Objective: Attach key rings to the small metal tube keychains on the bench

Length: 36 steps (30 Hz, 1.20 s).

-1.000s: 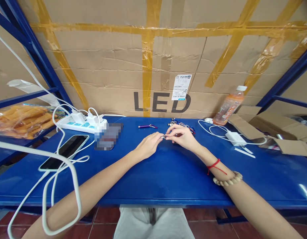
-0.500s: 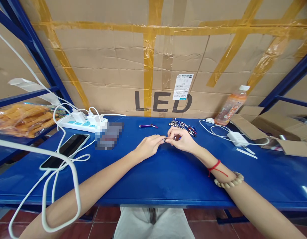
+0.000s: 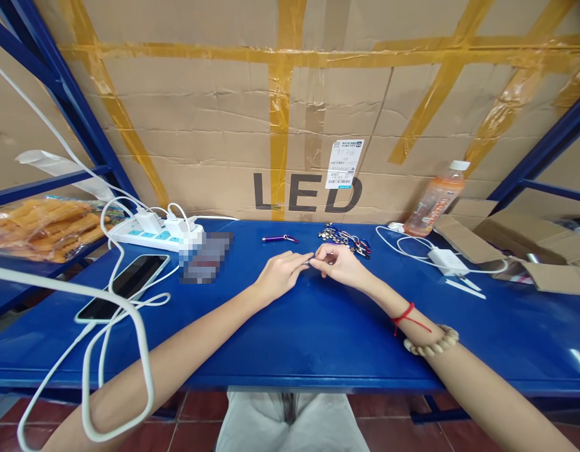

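My left hand (image 3: 280, 274) and my right hand (image 3: 339, 265) meet at the middle of the blue table (image 3: 318, 326). Both pinch a tiny dark metal part (image 3: 309, 262) between their fingertips, just above the table top. A pile of small keychain pieces (image 3: 345, 238) with metal rings and coloured bits lies just behind my right hand. A purple pen-shaped item (image 3: 279, 238) lies behind my left hand. My right wrist carries a red string and a bead bracelet.
A white power strip (image 3: 151, 233) with chargers, a phone (image 3: 123, 287) and looping white cables occupy the left. A blurred dark object (image 3: 204, 256) lies near them. An orange drink bottle (image 3: 434, 199), a white charger (image 3: 444, 260) and open cardboard boxes (image 3: 516, 248) stand right. A taped cardboard wall (image 3: 290, 113) backs the table.
Both hands stay pinched together on the small part. My right hand's fingers have shifted slightly, with the hands moving a touch toward the back of the table.
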{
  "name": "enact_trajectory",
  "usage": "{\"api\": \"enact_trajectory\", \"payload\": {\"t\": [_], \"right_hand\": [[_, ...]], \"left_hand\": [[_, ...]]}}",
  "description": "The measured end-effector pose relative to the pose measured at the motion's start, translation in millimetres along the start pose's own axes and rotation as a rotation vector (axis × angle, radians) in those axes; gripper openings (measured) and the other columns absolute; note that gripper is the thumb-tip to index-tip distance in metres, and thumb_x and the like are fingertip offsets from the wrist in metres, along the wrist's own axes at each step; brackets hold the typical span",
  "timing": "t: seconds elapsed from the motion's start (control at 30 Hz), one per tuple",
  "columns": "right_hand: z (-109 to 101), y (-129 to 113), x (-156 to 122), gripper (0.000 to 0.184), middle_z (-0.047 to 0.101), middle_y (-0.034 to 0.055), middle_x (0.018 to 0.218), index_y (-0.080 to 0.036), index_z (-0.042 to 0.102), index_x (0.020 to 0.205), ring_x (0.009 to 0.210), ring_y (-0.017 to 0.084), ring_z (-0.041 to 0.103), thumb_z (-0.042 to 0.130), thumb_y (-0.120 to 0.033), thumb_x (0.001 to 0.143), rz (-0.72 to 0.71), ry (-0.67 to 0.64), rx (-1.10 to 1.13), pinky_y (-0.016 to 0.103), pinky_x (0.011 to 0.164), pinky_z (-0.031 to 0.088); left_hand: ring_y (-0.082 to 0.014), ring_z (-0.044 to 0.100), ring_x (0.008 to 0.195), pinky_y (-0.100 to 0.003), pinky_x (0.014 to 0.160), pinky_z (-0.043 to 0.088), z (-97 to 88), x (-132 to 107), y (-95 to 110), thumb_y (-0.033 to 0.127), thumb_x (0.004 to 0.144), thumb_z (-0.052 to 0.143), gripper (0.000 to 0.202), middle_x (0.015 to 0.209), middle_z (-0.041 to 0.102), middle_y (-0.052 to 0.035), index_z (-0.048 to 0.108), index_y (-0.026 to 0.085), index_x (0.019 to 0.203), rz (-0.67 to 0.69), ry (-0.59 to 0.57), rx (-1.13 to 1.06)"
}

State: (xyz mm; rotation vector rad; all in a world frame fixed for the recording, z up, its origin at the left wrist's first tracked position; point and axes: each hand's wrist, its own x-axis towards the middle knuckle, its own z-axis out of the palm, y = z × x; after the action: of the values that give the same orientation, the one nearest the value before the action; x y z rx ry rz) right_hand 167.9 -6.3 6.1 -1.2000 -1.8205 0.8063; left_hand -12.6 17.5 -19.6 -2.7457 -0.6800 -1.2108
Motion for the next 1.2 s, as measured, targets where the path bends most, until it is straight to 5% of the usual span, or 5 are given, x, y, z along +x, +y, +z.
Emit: {"api": "enact_trajectory", "payload": {"t": [0.33, 0.6, 0.93, 1.2], "right_hand": [[-3.9, -5.2, 1.7, 0.042, 0.053, -0.0002, 0.049, -0.016, 0.054, 0.062, 0.043, 0.011, 0.051, 0.065, -0.056, 0.066, 0.051, 0.011, -0.022, 0.022, 0.043, 0.037], [-13.8, -0.8, 4.9, 0.035, 0.061, 0.0056, 0.085, -0.017, 0.067, 0.085, 0.046, 0.008, 0.054, 0.069, -0.048, 0.068, -0.200, 0.099, -0.090, 0.023, 0.043, 0.043], [-12.9, 1.3, 4.7, 0.032, 0.057, 0.0045, 0.079, -0.017, 0.068, 0.062, 0.047, 0.008, 0.052, 0.073, -0.048, 0.062, -0.227, 0.043, 0.072, 0.026, 0.044, 0.049], [-10.2, -0.9, 3.8, 0.033, 0.055, 0.0028, 0.074, -0.017, 0.064, 0.056, 0.047, 0.008, 0.051, 0.075, -0.048, 0.060, -0.207, 0.033, 0.135, 0.026, 0.043, 0.049]], "left_hand": [[-0.0151, 0.062, 0.078, -0.026, 0.071, 0.050, -5.3, 5.9, 8.4, 0.021, 0.088, 0.048, 0.020, 0.092, 0.068, -0.0034, 0.060, 0.019, 0.104, -0.206, -0.064, -0.045], [-0.0159, 0.063, 0.084, -0.026, 0.075, 0.048, -4.6, 8.3, 7.9, 0.023, 0.089, 0.045, 0.017, 0.094, 0.067, -0.0024, 0.058, 0.020, 0.099, -0.335, -0.072, -0.157], [-0.0171, 0.062, 0.095, -0.028, 0.082, 0.049, -7.2, 8.4, 10.3, 0.023, 0.091, 0.041, 0.020, 0.105, 0.066, -0.0027, 0.057, 0.020, 0.103, -0.262, -0.139, -0.149], [-0.0171, 0.059, 0.089, -0.031, 0.081, 0.048, -7.8, 7.6, 9.9, 0.020, 0.093, 0.036, 0.023, 0.095, 0.063, -0.0058, 0.055, 0.018, 0.105, -0.160, -0.182, -0.132]]}}
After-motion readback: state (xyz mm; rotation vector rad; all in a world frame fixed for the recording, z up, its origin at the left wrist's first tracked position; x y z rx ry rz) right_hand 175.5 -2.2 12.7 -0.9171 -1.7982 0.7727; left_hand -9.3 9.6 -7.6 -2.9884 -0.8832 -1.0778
